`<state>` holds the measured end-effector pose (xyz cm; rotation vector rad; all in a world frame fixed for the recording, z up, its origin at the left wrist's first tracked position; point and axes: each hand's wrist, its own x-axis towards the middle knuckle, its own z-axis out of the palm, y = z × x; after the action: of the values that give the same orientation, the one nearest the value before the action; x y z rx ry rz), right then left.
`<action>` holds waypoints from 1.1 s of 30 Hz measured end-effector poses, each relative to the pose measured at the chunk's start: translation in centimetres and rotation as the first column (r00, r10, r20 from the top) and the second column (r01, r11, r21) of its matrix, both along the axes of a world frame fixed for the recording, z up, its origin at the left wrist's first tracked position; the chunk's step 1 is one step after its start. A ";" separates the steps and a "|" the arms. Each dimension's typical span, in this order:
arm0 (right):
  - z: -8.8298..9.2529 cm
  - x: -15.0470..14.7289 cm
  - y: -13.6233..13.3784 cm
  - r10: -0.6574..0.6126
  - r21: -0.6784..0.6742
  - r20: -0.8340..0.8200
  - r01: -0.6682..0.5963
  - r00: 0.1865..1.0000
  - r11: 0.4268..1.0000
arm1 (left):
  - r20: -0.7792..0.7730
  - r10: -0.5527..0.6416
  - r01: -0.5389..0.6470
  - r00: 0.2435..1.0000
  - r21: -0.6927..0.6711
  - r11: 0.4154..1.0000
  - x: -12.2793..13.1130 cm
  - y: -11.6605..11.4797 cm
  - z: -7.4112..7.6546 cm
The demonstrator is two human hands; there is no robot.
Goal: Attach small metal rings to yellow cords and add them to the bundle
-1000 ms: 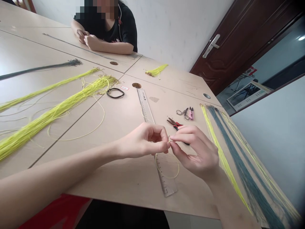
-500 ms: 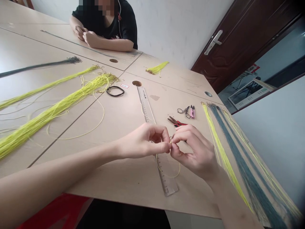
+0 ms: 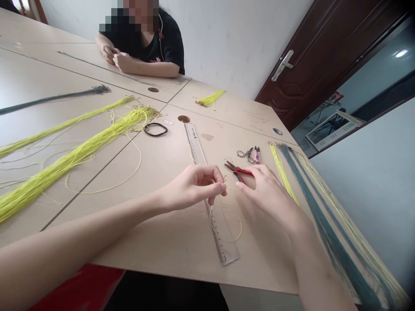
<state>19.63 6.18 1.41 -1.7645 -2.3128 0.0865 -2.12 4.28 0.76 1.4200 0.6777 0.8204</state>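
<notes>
My left hand [image 3: 194, 188] pinches the end of a thin yellow cord [image 3: 223, 233] that loops down over a clear ruler [image 3: 207, 190] on the table. My right hand [image 3: 267, 192] has its fingers stretched out flat, holding nothing, and its fingertips lie right beside the red-handled pliers [image 3: 238, 170]. A small gap separates the two hands.
Small scissors [image 3: 245, 153] and a pink snipper [image 3: 256, 154] lie past the pliers. Bundles of yellow cords [image 3: 81, 149] spread at left; yellow and dark cords [image 3: 311, 203] run along the right edge. A black band [image 3: 155, 129] lies mid-table. A person [image 3: 142, 43] sits opposite.
My right hand has let go of the cord end, opened and moved away toward the pliers. My left hand keeps its pinch on the cord.
</notes>
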 end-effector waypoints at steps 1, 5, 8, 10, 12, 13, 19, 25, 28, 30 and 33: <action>-0.2 0.3 0.2 -0.005 -0.032 0.032 0.006 0.999 0.999 | 0.010 0.007 -0.007 1.000 0.004 1.000 0.0 0.1 0.0; -0.9 0.8 0.5 -0.035 -0.095 0.148 0.049 0.988 0.994 | 0.053 -0.030 0.030 0.998 -0.007 1.000 0.0 0.1 -0.1; -1.3 0.7 0.9 -0.036 -0.079 0.195 0.053 0.980 0.995 | 0.072 -0.072 0.073 0.995 -0.016 0.997 0.0 0.1 0.0; -1.3 0.6 1.1 -0.026 -0.061 0.219 0.041 0.975 0.997 | 0.079 -0.078 0.080 0.994 -0.023 0.996 -0.1 0.0 0.1; -1.3 0.5 1.1 -0.019 -0.037 0.227 0.028 0.974 0.999 | 0.077 -0.060 0.063 0.995 -0.033 0.997 -0.1 0.0 0.2; -1.3 0.4 1.1 -0.017 -0.020 0.220 0.022 0.975 1.000 | 0.080 -0.046 0.049 0.996 -0.033 0.998 -0.2 0.0 0.2; -1.1 -0.3 0.4 0.048 0.162 0.068 -0.059 0.997 0.985 | 0.182 -0.020 0.028 0.983 -0.041 0.999 -0.2 0.5 -0.4; -0.1 -1.0 -0.6 0.297 0.318 -0.115 -0.248 0.948 0.915 | 0.266 0.008 0.009 0.964 -0.061 0.998 -0.3 1.0 -0.7; 0.1 -1.0 -0.8 0.430 0.385 -0.141 -0.351 0.892 0.854 | 0.264 -0.006 0.023 0.965 -0.060 0.998 -0.5 1.0 -0.6; 0.1 -1.0 -0.7 0.468 0.411 -0.094 -0.394 0.879 0.822 | 0.249 -0.038 0.055 0.968 -0.059 0.997 -0.6 1.0 -0.6; -0.1 -0.9 -0.6 0.478 0.420 -0.052 -0.415 0.877 0.807 | 0.228 -0.105 0.119 0.968 -0.047 0.992 -0.7 1.0 -0.7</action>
<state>18.69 5.62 1.35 -0.9600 -2.3710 -0.1538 -2.83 5.26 0.05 1.2755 0.4410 0.8491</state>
